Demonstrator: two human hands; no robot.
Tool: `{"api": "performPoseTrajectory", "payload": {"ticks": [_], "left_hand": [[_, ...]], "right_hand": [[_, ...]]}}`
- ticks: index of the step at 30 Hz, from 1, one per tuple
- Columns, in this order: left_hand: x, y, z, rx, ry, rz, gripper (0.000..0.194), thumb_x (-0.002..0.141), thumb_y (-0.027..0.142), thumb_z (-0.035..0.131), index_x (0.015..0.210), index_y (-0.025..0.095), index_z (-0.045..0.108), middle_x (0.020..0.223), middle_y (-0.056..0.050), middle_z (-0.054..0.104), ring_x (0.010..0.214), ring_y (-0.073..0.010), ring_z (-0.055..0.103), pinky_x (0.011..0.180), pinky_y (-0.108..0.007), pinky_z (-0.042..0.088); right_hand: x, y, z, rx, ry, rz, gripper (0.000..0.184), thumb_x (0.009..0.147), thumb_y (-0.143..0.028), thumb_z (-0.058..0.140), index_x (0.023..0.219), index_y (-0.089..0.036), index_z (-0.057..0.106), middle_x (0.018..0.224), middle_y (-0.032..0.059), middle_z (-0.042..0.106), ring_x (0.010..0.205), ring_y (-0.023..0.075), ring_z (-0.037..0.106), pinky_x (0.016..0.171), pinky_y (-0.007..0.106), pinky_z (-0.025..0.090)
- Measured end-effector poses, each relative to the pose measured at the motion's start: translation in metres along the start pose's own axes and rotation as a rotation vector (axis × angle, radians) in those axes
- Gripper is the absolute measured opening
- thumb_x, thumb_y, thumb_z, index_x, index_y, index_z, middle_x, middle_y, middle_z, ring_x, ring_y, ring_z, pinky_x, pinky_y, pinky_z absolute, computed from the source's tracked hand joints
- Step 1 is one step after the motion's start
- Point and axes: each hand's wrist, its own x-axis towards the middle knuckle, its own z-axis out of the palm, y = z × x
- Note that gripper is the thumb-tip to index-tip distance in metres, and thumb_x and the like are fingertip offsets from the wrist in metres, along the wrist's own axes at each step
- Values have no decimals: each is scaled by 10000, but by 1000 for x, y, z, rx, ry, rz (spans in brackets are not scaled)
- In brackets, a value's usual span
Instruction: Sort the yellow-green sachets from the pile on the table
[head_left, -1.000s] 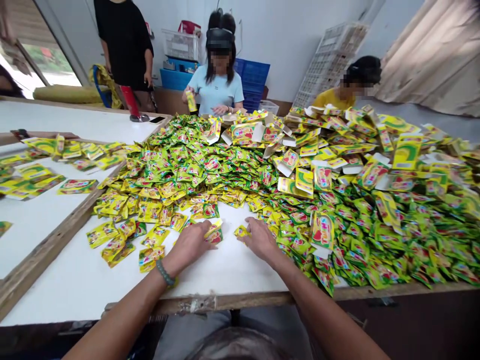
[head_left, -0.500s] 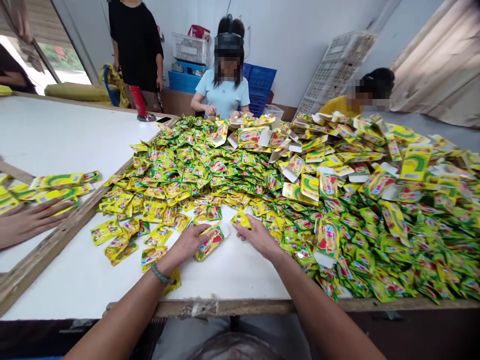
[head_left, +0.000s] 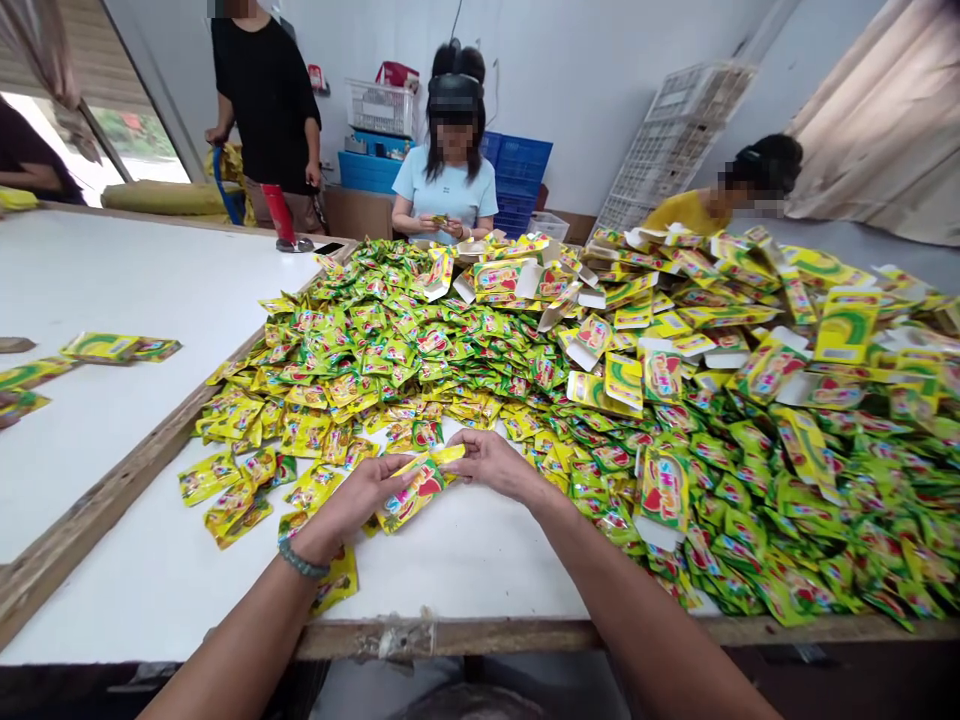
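My left hand (head_left: 352,503) is closed around a small yellow-green box (head_left: 411,491) printed with red fruit, held just above the white table (head_left: 465,555). My right hand (head_left: 491,462) pinches a yellow sachet (head_left: 448,455) at the open end of that box. A big heap of green-yellow sachets (head_left: 420,340) covers the table beyond my hands. Flat and folded boxes (head_left: 660,375) lie on top of the heap at the right.
Loose sachets (head_left: 232,500) lie left of my hands. A wooden rail (head_left: 97,510) divides this table from another white table (head_left: 112,290) with a few sachets. Two people sit across the heap, one in light blue (head_left: 446,185), one in yellow (head_left: 686,210). A person in black (head_left: 262,100) stands behind.
My left hand picked up the box and lifted it. My right hand picked a sachet from the pile and brought it to the box's open end. Another person's hand at left has gone.
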Motion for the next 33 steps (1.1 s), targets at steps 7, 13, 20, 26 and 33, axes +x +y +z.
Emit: {"api": "performPoseTrajectory", "payload": {"ticks": [7, 13, 20, 26, 33], "left_hand": [[-2, 2, -3, -153, 62, -35, 446, 670, 320, 743, 1071, 149, 654, 774, -48, 707, 564, -121, 593, 523, -203, 444], [-3, 8, -16, -332, 198, 32, 417, 660, 240, 755, 1049, 139, 644, 855, -64, 718, 626, -124, 642, 597, -207, 513], [-2, 13, -22, -327, 309, 53, 392, 622, 248, 774, 977, 120, 666, 837, -73, 726, 635, -144, 656, 597, -208, 515], [0, 9, -8, -199, 250, -35, 383, 626, 313, 772, 952, 137, 674, 734, -39, 715, 546, -122, 619, 515, -198, 478], [8, -3, 0, -34, 192, -31, 452, 660, 391, 739, 1030, 144, 658, 789, -42, 716, 584, -140, 615, 537, -216, 462]], "right_hand": [[19, 3, 15, -59, 150, 24, 367, 641, -499, 698, 725, -174, 550, 551, -53, 517, 475, 91, 462, 450, 200, 342], [35, -8, 6, -209, 289, -235, 272, 853, -316, 454, 1029, -187, 617, 973, 39, 655, 855, 156, 595, 772, 289, 457], [32, 10, 20, -972, 62, -464, 448, 742, -45, 466, 1156, -176, 575, 1099, 98, 636, 1129, 239, 489, 944, 401, 366], [13, 31, -10, -580, 346, -270, 376, 786, -78, 432, 1102, -215, 583, 1061, 59, 630, 962, 197, 574, 854, 355, 462], [5, 16, -4, 501, 323, -91, 396, 683, -339, 664, 1021, -212, 499, 941, 34, 578, 847, 167, 597, 703, 323, 531]]}}
